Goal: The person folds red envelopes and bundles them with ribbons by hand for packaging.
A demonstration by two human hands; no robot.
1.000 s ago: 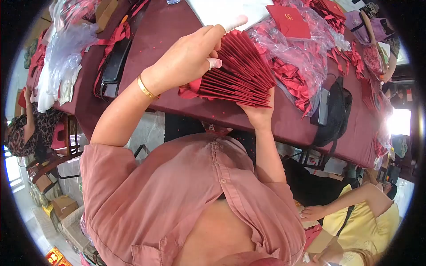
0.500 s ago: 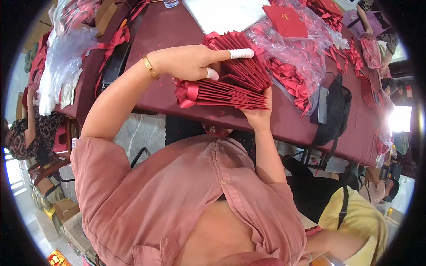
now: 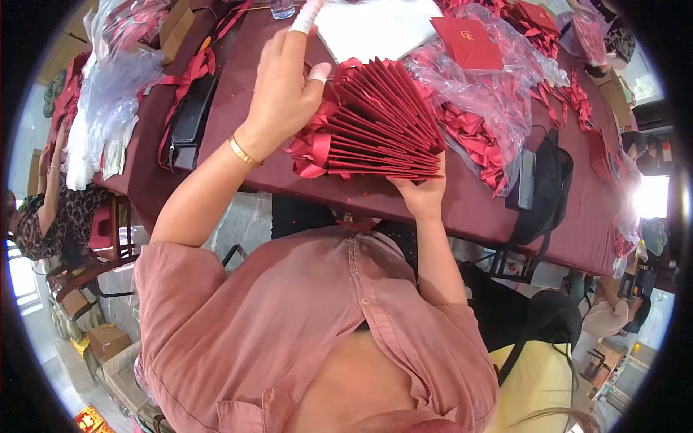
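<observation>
My right hand (image 3: 422, 191) grips a thick stack of red envelopes (image 3: 382, 130) from below at its right end. The stack is fanned out, with dark gaps between the envelopes. Shiny red satin ribbon (image 3: 312, 150) bunches along their left ends. My left hand (image 3: 285, 90) is raised just left of the stack, with its index finger stretched away from me and its thumb apart. White wraps cover the index fingertip and the thumb tip. Nothing shows between that finger and thumb; the other fingers are partly hidden.
On the dark red tablecloth (image 3: 238, 130) are white sheeting (image 3: 375, 29), a clear plastic bag of red ribbons (image 3: 469, 123) and a monogrammed red envelope (image 3: 468, 45). A black wallet (image 3: 193, 112) lies left and a black mesh bag (image 3: 552, 180) right. Other people sit at both sides.
My left hand has moved off the top of the stack, up and to the left. The envelopes have spread into a more even fan. My right hand keeps its grip.
</observation>
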